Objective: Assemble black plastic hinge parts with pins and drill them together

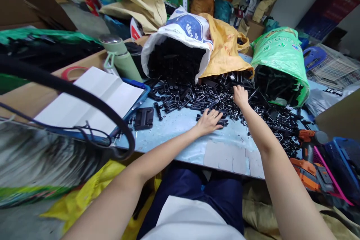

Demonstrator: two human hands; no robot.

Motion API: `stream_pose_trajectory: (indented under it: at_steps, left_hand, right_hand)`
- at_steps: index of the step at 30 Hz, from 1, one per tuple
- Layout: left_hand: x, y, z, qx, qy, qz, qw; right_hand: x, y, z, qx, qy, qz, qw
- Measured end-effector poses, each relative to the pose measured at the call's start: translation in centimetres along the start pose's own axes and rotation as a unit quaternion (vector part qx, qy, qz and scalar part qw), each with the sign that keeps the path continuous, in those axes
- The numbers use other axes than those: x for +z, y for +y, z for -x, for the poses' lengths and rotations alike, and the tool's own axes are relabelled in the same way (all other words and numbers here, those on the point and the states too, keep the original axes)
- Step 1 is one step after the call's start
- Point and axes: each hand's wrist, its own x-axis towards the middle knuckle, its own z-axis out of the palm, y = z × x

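Over a glossy, scuffed pale-blue tabletop [174, 135], dull grey flat patches [222, 153] along its near edge, a broad heap of small hard black plastic parts [202, 95] — slotted bars, rods and short stubs, some slender and shiny. At the heap's near edge, under the left hand [209, 122], a few long, narrow black plastic pieces [223, 123], fingers spread loosely across them. Farther back, right hand [241, 95] with fingers bent down into the heap — pinching or merely touching, impossible to tell. Behind, tipped toward the hands, a crinkled white sack with blue print [188, 26], dark parts filling its mouth; beside it, a creased orange-yellow sack [222, 50] with black parts at its opening; to the right, a shiny green plastic bag [278, 45], longer black pieces inside. At left, a blue plastic tray [146, 90] beneath a folded white sheet [95, 97], a pale green bottle with a metal cap [123, 60] just behind. Across tray and sheet, a thick curved black tube [70, 89], hiding part of both. At right, an orange-and-black power drill [308, 137] beside a blue mesh basket [345, 157].
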Motion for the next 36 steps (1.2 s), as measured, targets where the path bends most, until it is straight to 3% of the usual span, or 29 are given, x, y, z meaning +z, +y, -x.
stream_pose_trajectory:
  at_steps: [2,4,6,11,14,18,21,24,26,28,30,32,34,36]
  left_hand:
    - [-0.9,-1.8,0.0,-0.134,0.011,0.001,0.991]
    - [-1.7,-4.4,-0.2,-0.276,0.013,-0.007,0.961]
    - [-2.2,-7.1,-0.6,-0.362,0.009,-0.021,0.932]
    - [-1.9,-11.3,-1.5,-0.402,-0.036,-0.021,0.915]
    - [-1.4,-11.5,-1.4,-0.409,0.004,0.018,0.912]
    - [-1.3,-8.8,0.6,-0.340,0.061,0.135,0.929]
    - [-1.9,-4.4,3.4,-0.277,0.051,0.243,0.928]
    - [-2.7,0.5,6.2,-0.242,0.004,0.362,0.900]
    - [-3.1,3.2,7.6,-0.254,-0.023,0.426,0.868]
    - [-3.1,5.3,8.5,-0.281,-0.030,0.487,0.826]
    - [-2.8,7.0,9.0,-0.315,-0.006,0.539,0.781]
    - [-2.6,8.3,9.2,-0.338,0.028,0.571,0.748]
    - [-2.6,9.3,9.2,-0.341,0.056,0.571,0.745]
    - [-2.9,9.7,9.2,-0.320,0.077,0.534,0.778]
  right_hand:
    - [0.3,0.9,-1.0,0.009,0.003,-0.013,1.000]
    - [0.6,1.5,-1.7,0.014,0.003,-0.037,0.999]
    - [0.7,1.8,-2.1,0.014,0.004,-0.070,0.997]
    - [-0.1,2.5,-1.6,0.014,0.014,-0.172,0.985]
    - [-0.3,2.7,0.8,0.012,-0.024,-0.259,0.966]
    - [0.5,2.7,7.3,-0.005,-0.104,-0.364,0.926]
    - [1.1,1.7,13.7,-0.128,-0.162,-0.373,0.904]
    - [2.0,-0.2,19.1,-0.265,-0.186,-0.277,0.904]
    - [2.6,-1.6,21.2,-0.290,-0.175,-0.234,0.911]
    - [3.2,-2.7,22.3,-0.257,-0.143,-0.257,0.921]
    - [3.6,-3.7,22.6,-0.176,-0.102,-0.345,0.916]
    - [3.6,-4.6,22.8,-0.087,-0.082,-0.463,0.879]
    - [3.4,-5.3,23.1,-0.035,-0.092,-0.560,0.823]
    - [3.0,-5.5,23.4,-0.023,-0.102,-0.603,0.790]
